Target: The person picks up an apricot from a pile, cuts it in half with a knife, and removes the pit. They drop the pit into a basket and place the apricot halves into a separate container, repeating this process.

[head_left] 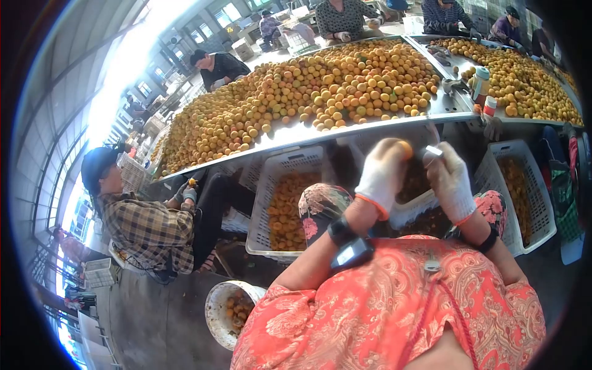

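Observation:
My left hand [377,176], in a white glove with an orange cuff, is closed around an apricot [406,150], most of which the fingers hide. Close beside it, my gloved right hand [450,182] grips a small tool with a short bright blade [434,150], probably a knife; its handle is hidden in the fist. The two hands are slightly apart. Below them, between my knees, stands a white crate [404,216] with dark orange pieces inside, partly covered by my hands and wrists.
A metal sorting table [290,140] heaped with apricots [345,86] stretches ahead. White crates of fruit pieces stand left [253,225] and right [542,219]. A bucket [213,308] sits at lower left. A co-worker in a checked shirt [148,228] sits left; a bottle [480,83] stands on the table.

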`<action>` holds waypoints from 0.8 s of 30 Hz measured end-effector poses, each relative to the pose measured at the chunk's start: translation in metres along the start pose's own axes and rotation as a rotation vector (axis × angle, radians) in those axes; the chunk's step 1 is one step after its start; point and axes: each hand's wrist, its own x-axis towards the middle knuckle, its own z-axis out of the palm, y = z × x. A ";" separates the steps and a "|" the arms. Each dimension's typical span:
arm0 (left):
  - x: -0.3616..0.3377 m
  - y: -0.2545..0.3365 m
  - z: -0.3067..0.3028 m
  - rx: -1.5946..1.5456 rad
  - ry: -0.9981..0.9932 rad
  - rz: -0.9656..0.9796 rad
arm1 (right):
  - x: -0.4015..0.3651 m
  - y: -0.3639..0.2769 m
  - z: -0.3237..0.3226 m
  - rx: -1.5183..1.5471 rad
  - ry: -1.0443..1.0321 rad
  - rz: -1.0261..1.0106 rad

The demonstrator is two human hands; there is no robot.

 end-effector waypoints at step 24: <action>-0.034 -0.011 0.010 -0.491 -0.112 -0.153 | 0.021 0.003 0.031 -0.536 0.043 -0.477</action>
